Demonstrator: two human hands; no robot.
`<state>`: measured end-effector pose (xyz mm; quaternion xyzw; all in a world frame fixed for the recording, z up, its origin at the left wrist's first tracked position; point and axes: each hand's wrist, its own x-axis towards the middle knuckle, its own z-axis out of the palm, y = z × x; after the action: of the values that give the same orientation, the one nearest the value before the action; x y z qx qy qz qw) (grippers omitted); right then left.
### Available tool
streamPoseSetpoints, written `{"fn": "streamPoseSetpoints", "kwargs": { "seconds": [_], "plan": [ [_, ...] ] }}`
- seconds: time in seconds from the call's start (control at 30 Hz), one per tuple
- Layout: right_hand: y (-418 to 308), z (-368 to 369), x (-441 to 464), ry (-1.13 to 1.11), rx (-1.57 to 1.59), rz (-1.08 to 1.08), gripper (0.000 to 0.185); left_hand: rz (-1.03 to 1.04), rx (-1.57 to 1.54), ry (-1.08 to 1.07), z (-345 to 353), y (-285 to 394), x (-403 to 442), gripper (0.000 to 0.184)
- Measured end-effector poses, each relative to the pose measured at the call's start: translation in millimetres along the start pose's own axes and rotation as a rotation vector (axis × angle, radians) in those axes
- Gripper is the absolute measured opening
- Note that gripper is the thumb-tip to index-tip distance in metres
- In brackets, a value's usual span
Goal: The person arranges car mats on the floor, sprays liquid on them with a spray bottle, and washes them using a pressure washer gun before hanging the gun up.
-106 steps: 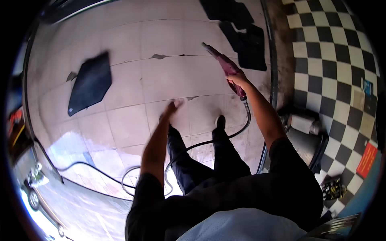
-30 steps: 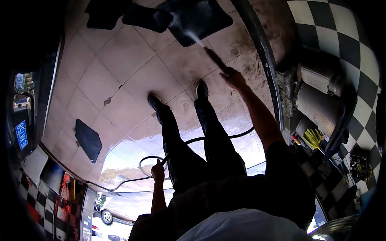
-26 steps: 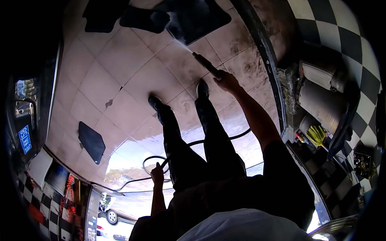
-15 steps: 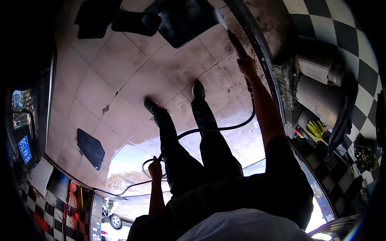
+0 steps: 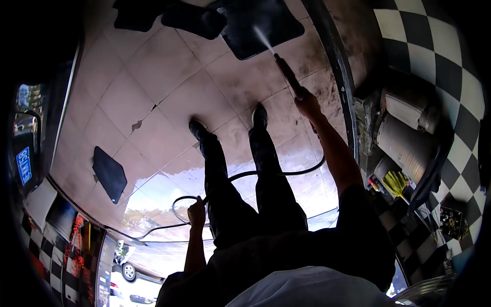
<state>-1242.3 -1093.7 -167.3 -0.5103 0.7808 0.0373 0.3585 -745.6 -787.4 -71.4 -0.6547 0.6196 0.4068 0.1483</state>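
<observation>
My right hand (image 5: 307,105) is wrapped round a dark red spray gun (image 5: 287,74). White spray leaves its tip toward a large black mat (image 5: 261,30) lying on the tiled floor at the top. Beside that mat lie another black mat (image 5: 194,19) and a further dark one (image 5: 135,14). Low in the view, my left hand (image 5: 196,211) is closed on the black hose (image 5: 245,174), which runs across in front of my legs to the gun and makes a loop near this hand. A separate black mat (image 5: 110,174) lies at the left.
A dark raised edge (image 5: 335,51) borders the floor at the right. Beyond it stand a grey cylindrical machine (image 5: 406,146) and a yellow-green brush (image 5: 395,182). A vehicle with a blue plate (image 5: 23,165) is at the far left. The floor tiles below look wet and reflective.
Since half a second ago the gun and my right hand have swung left and down, bringing the spray from the large mat's right edge onto its middle. My left hand stays on the hose.
</observation>
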Motion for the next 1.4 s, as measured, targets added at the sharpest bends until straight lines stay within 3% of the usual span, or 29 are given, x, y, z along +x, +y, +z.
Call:
{"fn": "streamPoseSetpoints", "kwargs": {
  "seconds": [0.13,0.27,0.37,0.4,0.5,0.63,0.67,0.73,0.77,0.83,0.87,0.9,0.97,1.0,1.03,1.07,1.1,1.13,1.17,1.23,1.27,1.33,1.4],
  "plan": [
    [-40,9,3,-0.087,-0.153,-0.105,0.029,0.029,0.034,-0.041,-5,20,4,0.023],
    [-81,5,28,-0.065,-0.138,-0.182,0.029,0.060,0.066,0.081,-6,22,4,0.016],
    [-105,1,35,-0.070,-0.081,-0.173,0.030,-0.065,0.112,0.039,-5,13,7,0.017],
    [-101,4,42,0.028,-0.063,-0.271,0.029,-0.110,0.093,-0.001,1,6,7,0.017],
    [-98,-6,53,0.177,-0.046,-0.202,0.028,-0.118,0.066,0.028,6,-3,11,0.015],
    [-71,-3,47,0.096,-0.020,-0.262,0.041,-0.053,0.148,0.158,0,-12,15,0.012],
    [-70,-8,41,0.014,-0.014,-0.212,0.046,-0.038,0.101,0.133,2,-12,14,0.012],
    [-61,-13,37,0.066,-0.015,-0.167,0.045,-0.005,0.010,0.074,10,-19,1,0.011],
    [-58,-15,34,0.096,-0.014,-0.144,0.045,-0.079,-0.179,0.013,15,-24,-8,0.011],
    [-57,-22,22,0.092,0.052,-0.119,0.041,0.037,0.058,-0.018,8,-37,-27,0.011],
    [-59,-30,11,0.034,0.100,-0.080,0.039,-0.093,-0.305,-0.278,-24,-34,-30,0.017],
    [-63,-42,3,-0.020,0.177,0.008,0.037,0.096,-0.218,-0.304,-27,-48,-34,0.019],
    [-68,-68,-9,-0.109,0.352,0.236,0.035,-0.040,-0.201,-0.530,-53,-67,-19,0.034],
    [-60,-73,-4,-0.050,0.377,0.188,0.031,0.152,-0.027,-0.517,-38,-94,4,0.035],
    [-52,-79,1,0.006,0.398,0.138,0.028,0.089,-0.161,-0.377,3,-136,43,0.034],
    [-44,-85,6,0.061,0.417,0.087,0.027,0.096,-0.204,-0.251,-9,-129,96,0.031],
    [-60,-103,4,-0.033,0.467,0.156,0.028,-0.300,-0.961,-0.314,-51,-84,154,0.027],
    [-70,-112,4,-0.039,0.470,0.142,0.029,-0.443,-1.285,-0.397,-38,-80,226,0.030],
    [-80,-115,5,-0.043,0.471,0.131,0.030,-0.487,-1.381,-0.230,-73,-19,280,0.036],
    [-92,-120,19,0.017,0.495,0.101,0.028,-0.519,-1.540,-0.268,-55,15,409,0.059],
    [-86,-121,32,-0.014,0.516,0.106,0.021,-0.516,-1.688,-0.173,-36,30,471,0.064],
    [-66,-118,62,0.014,0.506,0.141,0.016,-0.591,-1.901,-0.073,5,55,594,0.070],
    [-54,-126,83,-0.091,0.437,0.214,0.011,-0.565,-1.943,0.005,-2,95,668,0.069]
  ]
}}
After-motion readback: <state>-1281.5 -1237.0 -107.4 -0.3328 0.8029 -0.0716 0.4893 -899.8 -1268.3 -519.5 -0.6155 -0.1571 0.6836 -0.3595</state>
